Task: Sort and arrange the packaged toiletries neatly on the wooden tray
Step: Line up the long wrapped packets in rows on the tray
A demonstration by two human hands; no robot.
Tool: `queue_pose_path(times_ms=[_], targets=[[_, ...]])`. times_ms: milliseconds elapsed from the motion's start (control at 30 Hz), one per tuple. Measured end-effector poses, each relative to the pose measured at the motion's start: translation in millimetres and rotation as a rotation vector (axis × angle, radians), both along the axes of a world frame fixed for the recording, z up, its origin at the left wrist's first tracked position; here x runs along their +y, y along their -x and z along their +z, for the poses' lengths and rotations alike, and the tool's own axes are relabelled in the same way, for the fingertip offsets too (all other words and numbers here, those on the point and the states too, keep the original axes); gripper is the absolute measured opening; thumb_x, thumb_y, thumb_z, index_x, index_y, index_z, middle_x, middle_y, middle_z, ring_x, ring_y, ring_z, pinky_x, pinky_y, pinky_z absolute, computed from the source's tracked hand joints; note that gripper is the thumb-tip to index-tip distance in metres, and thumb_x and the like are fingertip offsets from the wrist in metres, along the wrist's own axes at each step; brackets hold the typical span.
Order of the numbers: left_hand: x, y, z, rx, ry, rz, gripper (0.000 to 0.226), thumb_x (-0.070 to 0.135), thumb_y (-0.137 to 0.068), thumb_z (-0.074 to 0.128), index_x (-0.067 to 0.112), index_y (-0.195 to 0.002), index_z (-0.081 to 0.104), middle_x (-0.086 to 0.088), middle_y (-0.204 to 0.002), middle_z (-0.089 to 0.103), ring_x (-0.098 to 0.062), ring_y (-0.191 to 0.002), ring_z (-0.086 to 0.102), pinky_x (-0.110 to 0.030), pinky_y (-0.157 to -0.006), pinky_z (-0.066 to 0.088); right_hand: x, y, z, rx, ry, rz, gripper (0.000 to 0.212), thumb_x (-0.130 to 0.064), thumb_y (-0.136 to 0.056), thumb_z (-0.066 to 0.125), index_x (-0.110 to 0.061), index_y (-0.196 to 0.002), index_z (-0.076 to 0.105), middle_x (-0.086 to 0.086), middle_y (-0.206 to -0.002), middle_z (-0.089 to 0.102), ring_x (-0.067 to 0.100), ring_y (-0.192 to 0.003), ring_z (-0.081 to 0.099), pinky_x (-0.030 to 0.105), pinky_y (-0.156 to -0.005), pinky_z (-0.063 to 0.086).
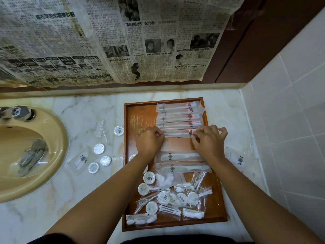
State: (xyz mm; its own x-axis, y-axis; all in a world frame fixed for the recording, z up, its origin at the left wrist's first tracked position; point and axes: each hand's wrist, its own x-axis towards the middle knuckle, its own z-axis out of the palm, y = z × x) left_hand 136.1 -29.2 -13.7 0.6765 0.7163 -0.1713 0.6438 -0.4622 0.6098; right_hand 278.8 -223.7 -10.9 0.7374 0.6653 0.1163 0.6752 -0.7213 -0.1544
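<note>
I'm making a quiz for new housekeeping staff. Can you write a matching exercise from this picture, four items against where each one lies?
Items
1. toothbrush packets
2. comb packets
3. cotton swab packets
4. loose round soaps

Places
A. near end of the wooden tray, jumbled
B. marble counter, beside the sink
C. far end of tray, in a row
D. middle of tray, just behind the hands

Pairs: 1-C, 2-D, 3-A, 4-B
</note>
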Motion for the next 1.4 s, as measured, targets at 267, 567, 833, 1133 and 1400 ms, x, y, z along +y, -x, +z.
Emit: queue_pose_path(times_ms=[267,567,833,1133,1400], targets=[[-2.6,6.0,-9.0,-0.067,0.058,-0.044,0.007,0.031,-0.085,0.079,0.029,-0.086,0.072,0.016,-0.069,0.062,-0.005,-0.071,0.059,-0.045,-0.082,0.057,-11.9,29.2,-4.8,-0.087,-0.015,0.041,0.034,-0.035,-0.093,0.059,-0.015,-0.119,0.07,0.006,-0.13,0.063,0.028,-0.126,0.053,0.056,-0.109,0.029],[-0.9,2.2,-10.0,-0.066,0.039,-0.051,0.009,0.032,-0.085,0.079,0.028,-0.088,0.071,0.017,-0.071,0.06,-0.009,-0.073,0.06,-0.048,-0.083,0.055,-20.3,33.1,-10.5,-0.008,0.21,-0.084,0.05,-0.048,-0.095,0.048,-0.013,-0.126,0.065,0.007,-0.135,0.062,0.03,-0.119,0.052,0.05,-0.098,0.031],[-3.3,2.2,-9.7,-0.112,-0.158,-0.09,0.033,0.048,-0.087,0.072,0.023,-0.108,0.069,0.002,-0.103,0.065,-0.018,-0.096,0.059,-0.042,-0.089,0.052,0.9,24.5,-0.7,0.156,-0.092,0.08,0.049,-0.034,-0.101,0.05,-0.014,-0.145,0.05,0.009,-0.155,0.043,0.028,-0.145,0.035,0.05,-0.12,0.028],[6.9,-25.5,-30.3,0.123,-0.427,-0.434,0.066,0.039,-0.109,0.025,0.01,-0.162,-0.003,-0.009,-0.17,-0.008,-0.023,-0.156,-0.011,-0.056,-0.125,0.004,65.9,-22.9,-14.2,0.194,0.116,0.095,0.073,-0.046,-0.107,0.023,-0.008,-0.163,-0.005,0.011,-0.171,-0.013,0.023,-0.157,-0.016,0.048,-0.128,-0.003],[6.8,-26.9,-47.9,0.187,-0.35,-0.444,0.064,0.042,-0.109,0.016,0.013,-0.162,-0.008,-0.006,-0.169,-0.015,-0.021,-0.155,-0.018,-0.056,-0.125,0.0,73.4,-23.5,-26.4,0.29,0.186,0.048,0.082,-0.062,-0.103,0.011,-0.01,-0.16,-0.017,0.011,-0.169,-0.022,0.023,-0.155,-0.023,0.044,-0.127,-0.008]])
